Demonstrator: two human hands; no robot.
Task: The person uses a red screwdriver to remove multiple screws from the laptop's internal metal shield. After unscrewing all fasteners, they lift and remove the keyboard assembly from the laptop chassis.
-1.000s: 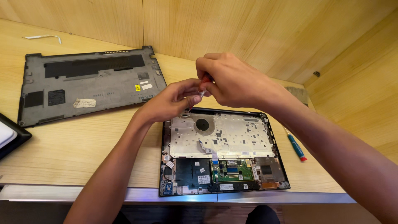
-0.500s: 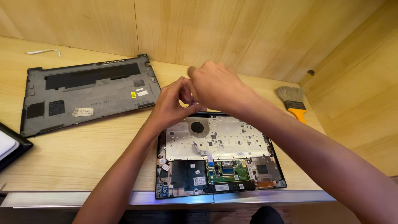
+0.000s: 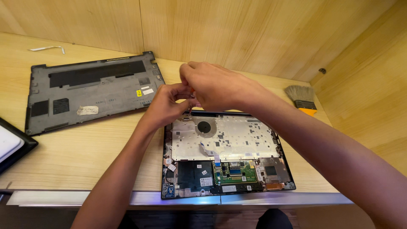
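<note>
At the far left edge, about nine o'clock, a dark tray pokes into view. Next, at ten o'clock, the grey bottom cover lies flat on the desk, inner face up, with a loose white strip beyond it.

At centre the left hand and right hand meet over the far-left corner of the open laptop. Each grip is pinched shut, fingertips together, on something small between them (too hidden to name; it could be a screw or a cable end).

The laptop sits at six o'clock against the near desk edge, its long axis running left to right, its hinge side toward twelve. The fan hole lies just below the hands, the green board toward the near edge.

To do this well, I judge, keep the pinch steady, pull straight rather than twisting, and rest the wrists clear of the board.

At two o'clock lies a brush, bristles pointing toward the wall.
</note>
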